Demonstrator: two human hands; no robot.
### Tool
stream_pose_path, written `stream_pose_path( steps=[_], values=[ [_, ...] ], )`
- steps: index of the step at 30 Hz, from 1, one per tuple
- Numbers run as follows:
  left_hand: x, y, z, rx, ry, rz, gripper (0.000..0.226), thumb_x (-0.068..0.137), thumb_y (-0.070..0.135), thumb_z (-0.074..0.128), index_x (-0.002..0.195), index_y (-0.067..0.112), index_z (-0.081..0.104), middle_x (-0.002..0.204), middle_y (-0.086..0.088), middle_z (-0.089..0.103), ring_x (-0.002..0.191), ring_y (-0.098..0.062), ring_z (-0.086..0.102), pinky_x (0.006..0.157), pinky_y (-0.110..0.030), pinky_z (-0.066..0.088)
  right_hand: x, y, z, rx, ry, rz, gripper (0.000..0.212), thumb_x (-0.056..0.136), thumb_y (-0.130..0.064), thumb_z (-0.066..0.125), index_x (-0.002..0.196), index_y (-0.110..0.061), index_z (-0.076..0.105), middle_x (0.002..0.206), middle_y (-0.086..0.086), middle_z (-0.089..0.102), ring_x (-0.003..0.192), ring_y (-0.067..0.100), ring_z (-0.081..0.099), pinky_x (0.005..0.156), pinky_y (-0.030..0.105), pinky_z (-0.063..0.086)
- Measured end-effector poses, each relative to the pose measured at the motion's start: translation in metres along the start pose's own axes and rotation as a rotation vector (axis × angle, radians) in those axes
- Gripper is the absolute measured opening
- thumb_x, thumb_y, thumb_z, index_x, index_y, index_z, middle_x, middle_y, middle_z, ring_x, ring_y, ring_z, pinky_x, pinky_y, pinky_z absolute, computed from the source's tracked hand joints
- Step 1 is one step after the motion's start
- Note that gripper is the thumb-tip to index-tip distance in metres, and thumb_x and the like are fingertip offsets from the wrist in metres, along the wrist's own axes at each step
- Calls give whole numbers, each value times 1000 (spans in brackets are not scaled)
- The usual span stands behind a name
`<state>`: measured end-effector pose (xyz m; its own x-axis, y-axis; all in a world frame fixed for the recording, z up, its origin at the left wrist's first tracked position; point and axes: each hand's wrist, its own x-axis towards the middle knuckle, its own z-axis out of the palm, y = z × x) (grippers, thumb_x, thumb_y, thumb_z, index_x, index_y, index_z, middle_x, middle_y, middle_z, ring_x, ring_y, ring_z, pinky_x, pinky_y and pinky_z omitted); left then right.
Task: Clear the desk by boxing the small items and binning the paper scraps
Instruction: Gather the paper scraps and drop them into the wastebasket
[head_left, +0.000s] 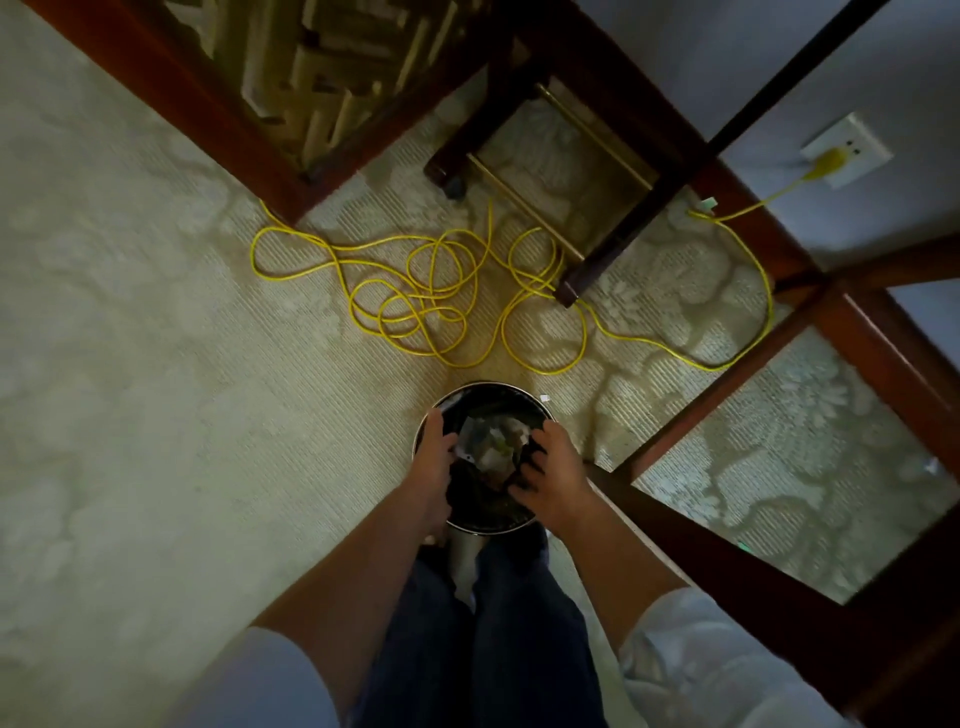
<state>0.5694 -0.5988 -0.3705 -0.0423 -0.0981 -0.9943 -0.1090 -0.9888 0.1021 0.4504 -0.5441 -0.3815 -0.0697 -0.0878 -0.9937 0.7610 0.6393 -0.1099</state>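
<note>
A person is standing over a round metal bin (486, 386) on a pale patterned carpet (156, 364), both bare hands reaching down into its mouth; paper scraps (491, 447), pale and crumpled, are lying inside the bin against its dark lining, between the two hands; the left hand (434, 452) is lying along the bin's left inner edge with fingers fairly straight, and whether its thumb is pinching the white scrap beside it cannot be told; the right hand (556, 478) is hovering over the bin's right side with fingers spread wide and bent downward toward the scraps, gripping nothing that can be seen; a single small white scrap (544, 398) is lying on the carpet just outside the bin's far right rim; beyond the bin a yellow cord (431, 291) is sprawling in loose loops across the carpet and running off to a wall outlet (844, 150) far to the bin's upper right; a dark wooden chair (574, 280) is standing beyond the bin, its leg among the loops; a glass-topped desk (727, 400) with a reddish wood frame is filling the space to the bin's right; dark trouser legs (519, 649) are showing just below the bin, and light sleeves (691, 665) are pushed up both forearms.
</note>
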Motion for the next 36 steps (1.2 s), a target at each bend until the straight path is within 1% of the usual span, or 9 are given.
stream_pose_path(
  steps=[2,5,9,13,15,18,22,30,36],
  values=[
    [-16,0,0,51,1,-1,72,96,64,19,148,16,34,156,-8,28,144,-26,24,113,-45,22,-22,0,1,-7,1,-36,26,101,-32,43,122,-20,53,104,1,55,113,24,53,104,44,38],
    [-49,0,-3,96,-2,5,72,96,65,19,144,17,41,151,-9,37,140,-27,32,116,-48,21,-64,4,3,-21,7,-77,25,100,-24,44,119,-15,57,105,4,62,104,22,58,95,40,45],
    [-126,2,-1,155,-62,53,65,99,58,21,138,13,48,140,-12,51,128,-28,48,108,-46,36,-140,11,0,0,20,-147,25,97,-20,47,115,-11,62,99,5,64,89,19,61,79,35,50],
    [-214,-1,14,322,-63,147,53,101,51,27,119,12,58,127,-9,60,105,-23,58,91,-38,44,-231,12,-8,123,29,-252,11,95,-12,50,89,-10,59,78,6,55,62,15,54,58,26,43],
    [-252,-4,23,392,-116,184,57,102,49,24,128,9,56,127,-10,61,106,-24,59,85,-34,45,-271,15,-17,171,40,-344,12,95,-11,51,88,-6,60,73,7,58,53,14,57,49,24,45],
    [-302,-10,42,502,-244,222,52,104,40,23,133,6,49,127,-12,60,119,-29,55,81,-31,44,-320,23,-36,220,89,-440,10,95,-10,52,90,-6,60,77,7,61,57,14,60,48,24,45],
    [-340,-27,72,708,-310,366,32,101,34,37,115,14,58,94,-1,66,83,-15,60,84,-33,45,-359,37,-74,301,149,-539,10,93,-14,56,90,-6,62,82,10,61,57,16,56,44,25,41],
    [-393,-90,150,945,-488,495,32,103,35,33,115,16,57,104,-2,62,85,-14,59,76,-27,44,-410,67,-178,575,305,-692,13,94,-15,56,95,-6,66,80,8,66,65,18,61,53,27,47],
    [-424,-161,210,1100,-557,531,24,100,34,42,105,19,60,99,0,65,93,-18,62,95,-35,45,-433,92,-269,724,428,-729,17,93,-19,57,85,-8,67,70,7,63,62,17,55,55,27,44]
  ],
)
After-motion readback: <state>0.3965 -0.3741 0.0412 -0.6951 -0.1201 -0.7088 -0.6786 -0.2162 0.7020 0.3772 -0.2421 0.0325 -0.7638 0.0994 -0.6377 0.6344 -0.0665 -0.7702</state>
